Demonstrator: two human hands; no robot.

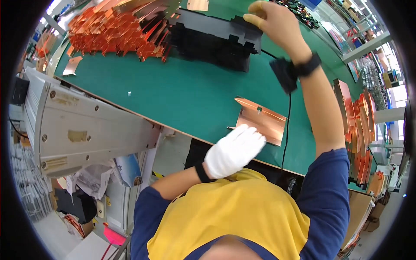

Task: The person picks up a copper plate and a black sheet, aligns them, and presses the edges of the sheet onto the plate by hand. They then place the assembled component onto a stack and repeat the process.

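Note:
My left hand (236, 150), in a white glove, rests with outstretched fingers on the near edge of a bent copper sheet (263, 121). The sheet lies on the green table, its far flange raised and a small notch cut in it. Its near left corner is under the glove, and my left thumb is hidden. My right hand (275, 22), with yellow covers on its fingertips, is raised over the right end of a stack of black sheets (212, 41). Thumb and forefinger are apart, and nothing shows between them. A black band with a block circles that wrist.
A large heap of copper pieces (112, 32) lies at the far left, beside a loose copper scrap (72, 66). More copper pieces (359, 130) are stacked at the right. A black cable (286, 143) crosses the green table (173, 99). A grey metal frame (86, 128) stands to the left.

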